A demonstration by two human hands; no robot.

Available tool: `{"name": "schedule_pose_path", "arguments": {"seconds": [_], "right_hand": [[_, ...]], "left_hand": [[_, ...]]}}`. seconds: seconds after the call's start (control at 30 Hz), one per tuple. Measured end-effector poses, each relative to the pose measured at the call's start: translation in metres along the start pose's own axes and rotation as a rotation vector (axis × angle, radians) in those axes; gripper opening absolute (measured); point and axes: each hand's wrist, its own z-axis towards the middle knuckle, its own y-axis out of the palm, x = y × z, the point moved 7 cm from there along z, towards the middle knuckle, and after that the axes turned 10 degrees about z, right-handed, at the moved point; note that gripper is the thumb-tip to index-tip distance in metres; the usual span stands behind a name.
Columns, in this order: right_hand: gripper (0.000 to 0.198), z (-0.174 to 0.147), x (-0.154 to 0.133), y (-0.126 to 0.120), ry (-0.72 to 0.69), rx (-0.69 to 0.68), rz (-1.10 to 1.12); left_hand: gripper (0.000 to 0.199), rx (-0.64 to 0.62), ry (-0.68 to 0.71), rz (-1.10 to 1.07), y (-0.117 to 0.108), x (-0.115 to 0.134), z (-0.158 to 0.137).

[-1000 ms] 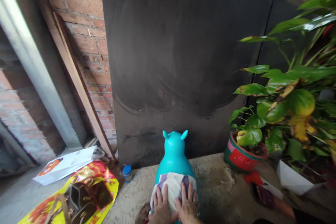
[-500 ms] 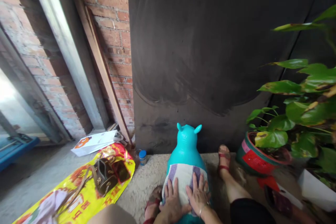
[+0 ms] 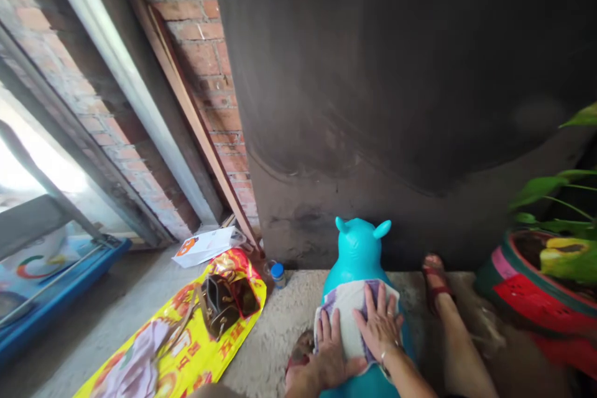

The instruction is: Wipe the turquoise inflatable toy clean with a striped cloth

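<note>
Before us a dark panel point(image 3: 396, 74) leans against a red brick wall point(image 3: 205, 56), with a wooden plank point(image 3: 200, 130) and a pale metal post point(image 3: 125, 87) slanting beside it. On the concrete floor point(image 3: 280, 329) to our left we see a yellow printed bag point(image 3: 186, 348) carrying a small brown handbag point(image 3: 219, 308), a white paper bag point(image 3: 205, 245) and a blue-capped jar point(image 3: 277, 273). At right stands a red and green plant pot point(image 3: 536, 298) with green leaves point(image 3: 559, 224).
</note>
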Motion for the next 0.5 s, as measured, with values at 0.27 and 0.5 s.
{"name": "schedule_pose_path", "arguments": {"seconds": [0.27, 0.5], "right_hand": [[0.064, -0.057, 0.008, 0.016, -0.031, 0.068, 0.063], [0.067, -0.112, 0.025, 0.045, 0.025, 0.130, 0.060]], "left_hand": [[0.109, -0.026, -0.115, 0.126, -0.003, 0.011, -0.022], [0.084, -0.063, -0.248, 0.242, 0.025, 0.004, -0.037]]}}
